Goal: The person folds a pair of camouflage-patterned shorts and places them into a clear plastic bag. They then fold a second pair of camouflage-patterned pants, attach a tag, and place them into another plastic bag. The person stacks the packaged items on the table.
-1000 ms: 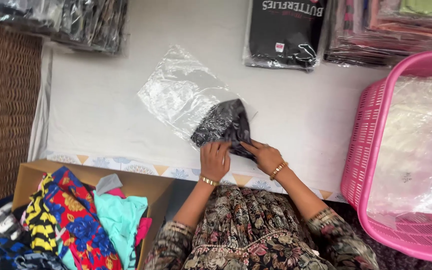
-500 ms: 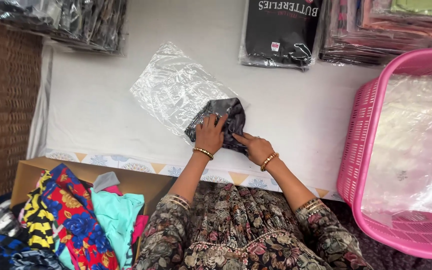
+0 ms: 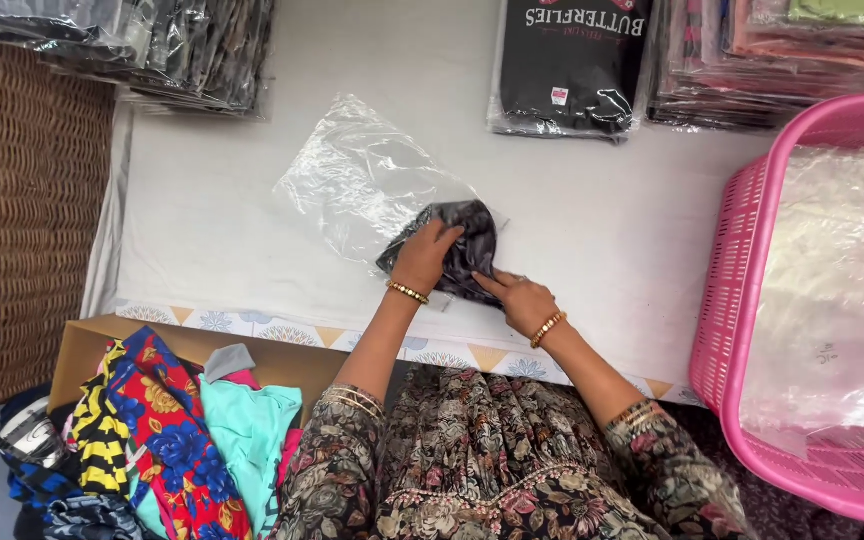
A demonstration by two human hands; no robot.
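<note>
- Head view: the left hand [image 3: 424,255] lies palm down on a folded dark garment [image 3: 457,252], fingers spread flat and pressing on the cloth rather than curled round it; the garment sits under the palm and reaches out toward 2 o'clock of it.
- The right hand [image 3: 517,297] rests at the garment's 5 o'clock corner, fingers stretched toward 10 o'clock with the tips on the cloth's edge; whether it pinches the cloth or the plastic there cannot be told.
- The garment sits partly inside the mouth of a clear plastic bag [image 3: 362,180], which spreads away from the hands toward 11 o'clock, flat and crinkled on the white table cover [image 3: 612,210].
- At 12 o'clock of the hands, well apart, lies a bagged black shirt [image 3: 572,60]; at 1 o'clock, a stack of bagged coloured clothes [image 3: 752,60].
- At 10 o'clock, a pile of dark bagged garments [image 3: 142,40] sits at the table's far corner.
- At 3 o'clock stands a pink plastic basket [image 3: 742,290] holding clear plastic bags.
- At 7 o'clock, below the table edge, a cardboard box [image 3: 87,335] holds bright printed clothes [image 3: 167,430].
</note>
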